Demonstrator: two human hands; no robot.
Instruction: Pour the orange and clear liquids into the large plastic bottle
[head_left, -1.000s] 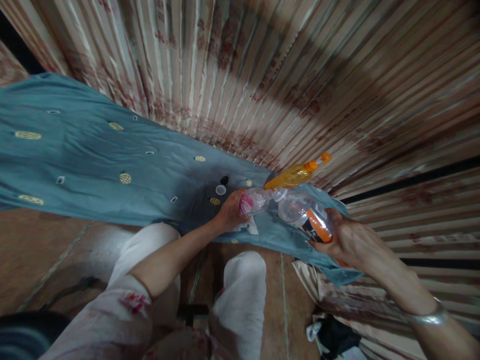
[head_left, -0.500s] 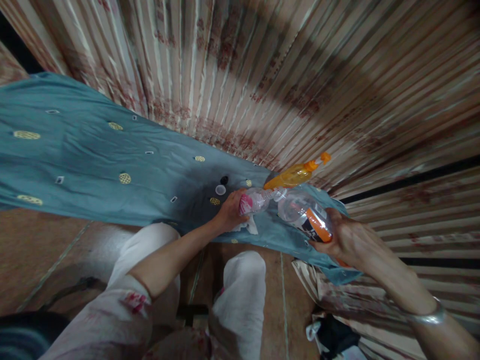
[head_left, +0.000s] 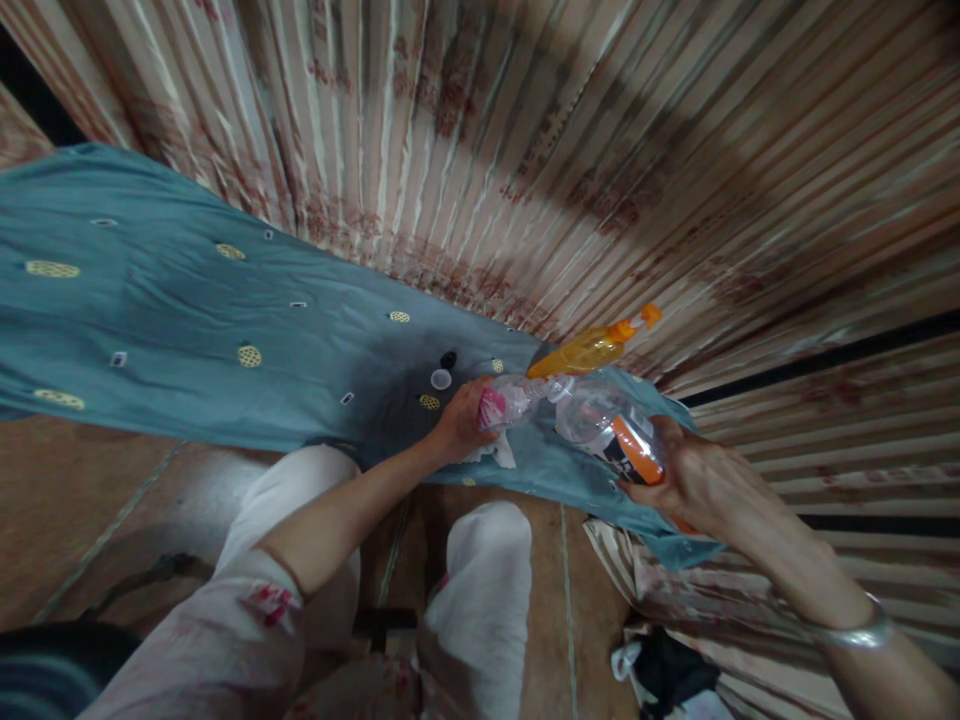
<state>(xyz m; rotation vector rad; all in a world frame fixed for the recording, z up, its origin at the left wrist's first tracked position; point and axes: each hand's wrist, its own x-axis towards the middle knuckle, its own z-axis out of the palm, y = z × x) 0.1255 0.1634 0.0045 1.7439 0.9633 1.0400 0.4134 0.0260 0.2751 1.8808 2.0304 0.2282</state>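
Observation:
My left hand point(head_left: 461, 420) is wrapped round a small clear bottle point(head_left: 517, 400) with a pink label. In my right hand point(head_left: 686, 470) is a larger clear plastic bottle point(head_left: 589, 415) with an orange and black label, tilted so its neck points left. The two bottle mouths meet or nearly meet; I cannot tell whether they touch. Just behind them stands a bottle of amber liquid point(head_left: 581, 353) with an orange top. Left of my left hand lie a black cap point(head_left: 448, 359) and a whitish cap point(head_left: 441, 380). A crumpled white tissue point(head_left: 501, 450) sits under the small bottle.
A blue-green patterned cloth point(head_left: 180, 310) covers the long narrow table. Pleated curtains point(head_left: 465, 150) hang along its far side and to the right. My knees are at the near edge. A dark bundle point(head_left: 671, 675) rests on the tiled floor at lower right.

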